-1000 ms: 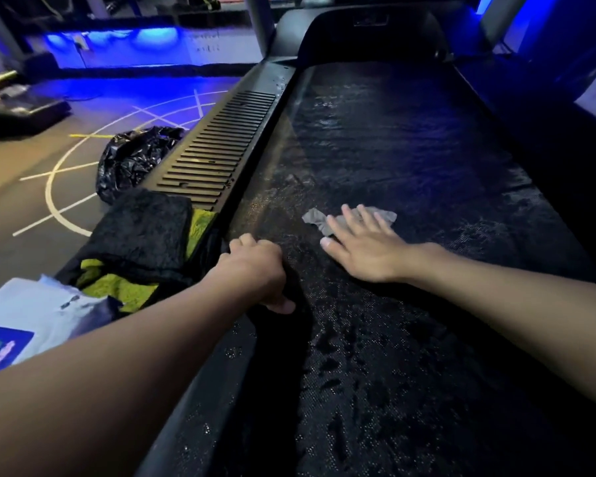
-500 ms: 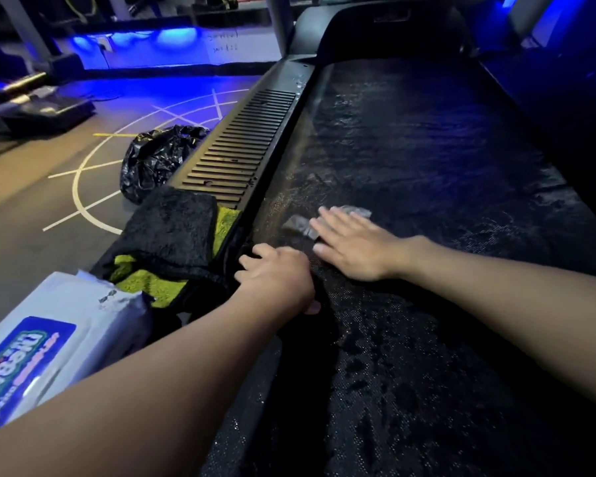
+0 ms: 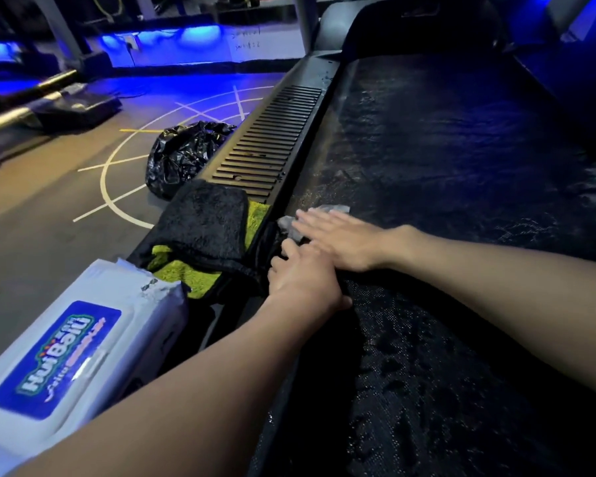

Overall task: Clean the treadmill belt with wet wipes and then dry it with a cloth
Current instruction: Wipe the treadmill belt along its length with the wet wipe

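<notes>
The black treadmill belt (image 3: 444, 160) glistens with wet streaks. A crumpled grey wet wipe (image 3: 288, 224) lies at the belt's left edge, and my right hand (image 3: 338, 241) presses flat on it with straight fingers. Just below it, my left hand (image 3: 303, 278) is curled over the edge between the belt and the side rail. A black and yellow-green cloth (image 3: 203, 232) is folded on the side rail, left of both hands. The white and blue wet wipes pack (image 3: 69, 349) lies at the lower left.
The ribbed black side rail (image 3: 269, 139) runs along the belt's left side. A crumpled black plastic bag (image 3: 179, 154) sits on the grey floor beside it. Gym equipment under blue light stands at the back left. The treadmill's front hood (image 3: 413, 22) rises at the top.
My right hand has slid the wipe leftward to the belt's edge, close above my left hand. The view has shifted left, bringing the wipes pack into sight.
</notes>
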{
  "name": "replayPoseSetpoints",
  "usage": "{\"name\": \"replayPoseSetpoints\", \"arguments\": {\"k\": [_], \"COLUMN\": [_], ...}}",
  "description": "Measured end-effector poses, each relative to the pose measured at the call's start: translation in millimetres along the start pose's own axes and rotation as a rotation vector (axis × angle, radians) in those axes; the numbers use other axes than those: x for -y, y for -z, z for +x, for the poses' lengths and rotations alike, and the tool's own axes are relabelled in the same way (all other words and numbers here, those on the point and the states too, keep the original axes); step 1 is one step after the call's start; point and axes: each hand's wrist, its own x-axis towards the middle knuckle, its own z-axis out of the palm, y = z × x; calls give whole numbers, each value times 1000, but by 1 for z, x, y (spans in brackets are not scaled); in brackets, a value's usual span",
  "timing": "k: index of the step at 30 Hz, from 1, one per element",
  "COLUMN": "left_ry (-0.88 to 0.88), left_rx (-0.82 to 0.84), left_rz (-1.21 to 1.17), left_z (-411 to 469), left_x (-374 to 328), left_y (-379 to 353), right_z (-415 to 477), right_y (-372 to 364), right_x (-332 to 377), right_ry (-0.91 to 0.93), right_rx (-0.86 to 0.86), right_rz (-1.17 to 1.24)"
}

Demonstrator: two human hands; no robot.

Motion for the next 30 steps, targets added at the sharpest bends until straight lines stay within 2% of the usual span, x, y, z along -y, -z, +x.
{"name": "replayPoseSetpoints", "arguments": {"k": [3, 8, 11, 12, 14, 16, 18, 20, 23, 24, 27, 30], "left_ry": [29, 25, 28, 17, -12, 0, 33, 45, 3, -7, -3, -1], "left_rx": [-16, -40, -35, -36, -41, -45, -39, -47, -41, -31, 10, 12], "left_rz": [-39, -78, -69, -65, -52, -51, -97, -152, -254, -283, -299, -293], "left_z": [-6, -1, -2, -1, 1, 2, -1, -4, -13, -16, -25, -27], "left_x": [-2, 5, 6, 7, 8, 8, 8, 10, 15, 16, 13, 11], "left_y": [2, -4, -4, -3, -3, -4, -4, -6, -6, -4, 1, 2], "right_z": [15, 1, -1, -2, -10, -18, -19, -21, -34, -36, -41, -54], "right_y": [9, -3, 2, 2, -6, -9, -5, -4, -10, -10, -5, -14], "right_x": [-2, 7, 2, 9, 23, 22, 12, 18, 30, 25, 10, 21], "right_ry": [-168, 92, -111, -113, 19, 72, -41, -133, -15, -16, -193, -83], "right_rx": [-54, -18, -89, -72, -17, -22, -79, -57, 24, 14, -5, 42], "right_rz": [46, 6, 23, 15, 29, 42, 0, -24, -17, 12, 16, 12]}}
